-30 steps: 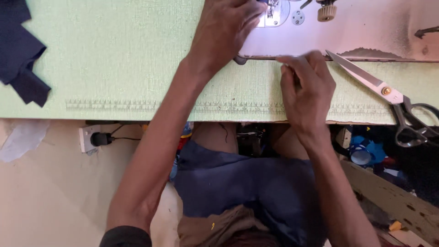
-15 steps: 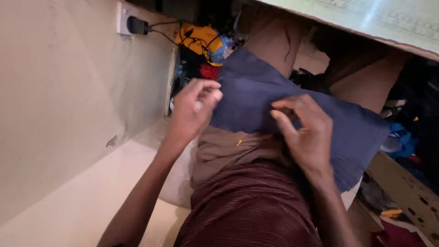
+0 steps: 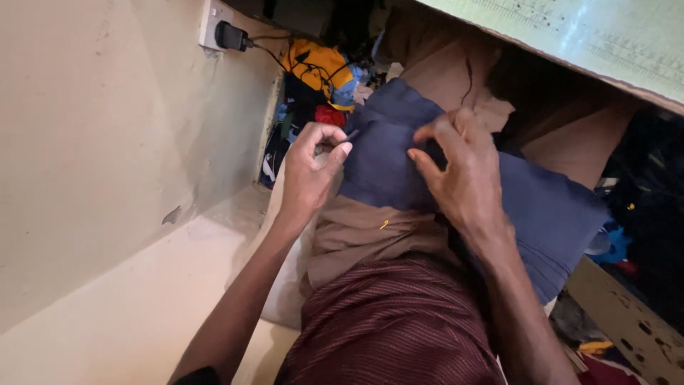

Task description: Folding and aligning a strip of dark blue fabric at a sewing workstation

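A piece of navy blue cloth (image 3: 548, 214) lies across my lap, over tan trousers (image 3: 370, 235) and below a dark red striped shirt (image 3: 399, 328). My left hand (image 3: 310, 175) pinches the cloth's left edge between thumb and fingers. My right hand (image 3: 459, 175) rests on the middle of the cloth, fingertips pinching a fold. The hands are about a hand's width apart.
The pale green table top (image 3: 591, 36) juts over my knees at the upper right. A beige wall (image 3: 100, 142) with a white socket and black plug (image 3: 222, 32) is on the left. Coloured cloth scraps (image 3: 317, 78) pile on the floor under the table.
My view has dropped from the table top and sewing machine to my lap. Both hands left the table and took hold of the navy cloth, and have shifted slightly upward on it.
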